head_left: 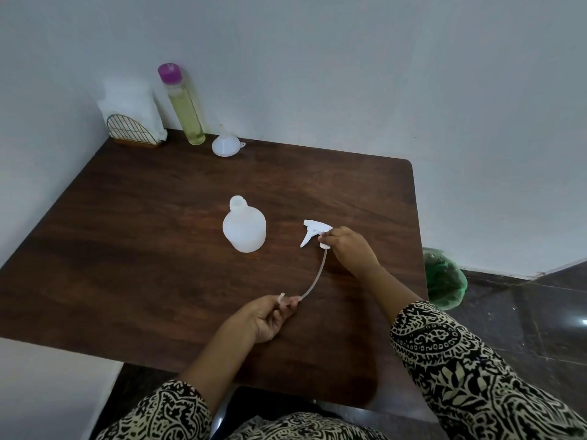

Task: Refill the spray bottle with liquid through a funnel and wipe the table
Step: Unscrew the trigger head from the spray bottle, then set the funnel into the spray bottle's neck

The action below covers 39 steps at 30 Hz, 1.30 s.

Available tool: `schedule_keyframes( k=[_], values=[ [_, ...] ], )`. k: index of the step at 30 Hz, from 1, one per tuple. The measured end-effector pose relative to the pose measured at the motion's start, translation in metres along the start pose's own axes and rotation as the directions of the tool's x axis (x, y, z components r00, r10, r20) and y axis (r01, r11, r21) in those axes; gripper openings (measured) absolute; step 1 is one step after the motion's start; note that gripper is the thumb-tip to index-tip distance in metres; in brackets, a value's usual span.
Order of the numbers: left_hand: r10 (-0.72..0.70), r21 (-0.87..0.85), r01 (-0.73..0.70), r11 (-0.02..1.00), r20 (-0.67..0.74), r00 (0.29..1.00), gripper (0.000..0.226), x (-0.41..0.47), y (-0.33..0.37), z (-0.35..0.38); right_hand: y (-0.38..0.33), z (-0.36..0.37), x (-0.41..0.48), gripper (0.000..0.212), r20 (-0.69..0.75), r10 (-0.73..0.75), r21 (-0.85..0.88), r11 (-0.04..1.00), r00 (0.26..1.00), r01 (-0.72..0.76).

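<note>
A white translucent spray bottle (244,228) stands uncapped in the middle of the dark wooden table (143,236). To its right my right hand (347,249) grips the white trigger sprayer head (313,234). Its clear dip tube (314,276) curves down toward me, and my left hand (270,317) pinches the tube's lower end. A small white funnel (226,143) sits upside down at the table's back edge. Beside it stands a tall clear bottle of yellow liquid (184,106) with a purple cap.
A gold wire holder full of white napkins (130,117) sits at the back left corner against the wall. A green-lined bin (443,277) stands on the floor past the table's right edge. Dark floor tiles lie to the right.
</note>
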<state>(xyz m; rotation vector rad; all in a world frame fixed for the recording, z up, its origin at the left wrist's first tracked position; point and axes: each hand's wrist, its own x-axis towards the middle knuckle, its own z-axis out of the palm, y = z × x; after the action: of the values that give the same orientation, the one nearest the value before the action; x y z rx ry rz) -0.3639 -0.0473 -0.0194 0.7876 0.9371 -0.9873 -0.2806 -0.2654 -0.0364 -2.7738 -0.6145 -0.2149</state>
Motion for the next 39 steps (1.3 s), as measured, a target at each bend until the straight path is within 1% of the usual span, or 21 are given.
schedule_keyframes(
  k=[3,5,7,11,15,17,21,28,30,32,34,36,38,39],
  values=[
    [0.023,0.007,-0.023,1.0,-0.022,0.999,0.021,-0.002,-0.003,0.002,0.0,0.0,-0.001,0.033,0.016,-0.038,-0.045,0.998,0.999,0.039],
    [0.044,0.027,-0.043,0.999,-0.037,0.998,0.014,-0.004,-0.004,0.003,-0.001,0.0,-0.002,0.033,0.045,-0.028,-0.066,0.997,0.999,0.031],
    [0.072,0.056,-0.069,0.996,-0.058,0.996,0.011,-0.005,-0.006,0.002,-0.002,-0.002,-0.003,0.034,0.036,-0.013,-0.083,0.996,0.999,0.016],
    [0.109,0.084,-0.103,0.991,-0.067,0.992,0.012,-0.011,-0.008,0.0,-0.003,-0.004,-0.008,0.035,0.008,-0.012,-0.135,0.991,1.0,0.013],
    [0.128,0.171,-0.114,0.979,-0.072,0.989,0.015,-0.017,-0.009,0.0,-0.002,-0.006,-0.011,0.023,-0.038,0.043,-0.086,0.995,0.998,-0.046],
    [0.135,0.212,-0.116,0.97,-0.082,0.987,0.018,-0.017,-0.01,0.0,-0.003,-0.006,-0.011,0.021,-0.041,0.068,-0.078,0.994,0.997,-0.071],
    [0.163,0.271,-0.133,0.953,-0.09,0.983,0.017,-0.019,-0.014,0.001,-0.003,-0.005,-0.01,0.023,-0.037,0.082,-0.091,0.992,0.996,-0.085],
    [0.276,0.383,-0.198,0.902,-0.16,0.948,0.024,-0.027,-0.014,-0.004,-0.011,-0.01,-0.013,0.028,-0.075,0.108,-0.095,0.989,0.991,-0.115],
    [0.337,0.426,-0.227,0.876,-0.204,0.919,0.021,-0.032,-0.012,-0.006,-0.013,-0.015,-0.011,0.033,-0.098,0.124,-0.059,0.99,0.987,-0.13],
    [0.445,0.454,-0.303,0.838,-0.247,0.861,0.016,-0.036,-0.007,-0.013,-0.018,-0.021,-0.009,0.032,-0.128,0.135,0.002,0.991,0.982,-0.136],
    [0.571,0.49,-0.401,0.774,-0.268,0.776,0.013,-0.041,0.001,-0.021,-0.024,-0.031,-0.006,0.027,-0.157,0.14,0.041,0.99,0.978,-0.135],
    [0.68,0.521,-0.488,0.7,-0.277,0.679,0.012,-0.051,0.012,-0.034,-0.034,-0.04,0.004,0.019,-0.155,0.107,0.071,0.993,0.982,-0.097],
    [0.761,0.563,-0.542,0.624,-0.284,0.583,0.012,-0.062,0.031,-0.048,-0.045,-0.049,0.026,0.014,-0.093,0.088,0.108,0.991,0.992,-0.078],
    [0.793,0.585,-0.557,0.589,-0.286,0.538,0.012,-0.066,0.041,-0.054,-0.049,-0.053,0.04,0.016,-0.048,0.087,0.123,0.989,0.995,-0.08]
  ],
)
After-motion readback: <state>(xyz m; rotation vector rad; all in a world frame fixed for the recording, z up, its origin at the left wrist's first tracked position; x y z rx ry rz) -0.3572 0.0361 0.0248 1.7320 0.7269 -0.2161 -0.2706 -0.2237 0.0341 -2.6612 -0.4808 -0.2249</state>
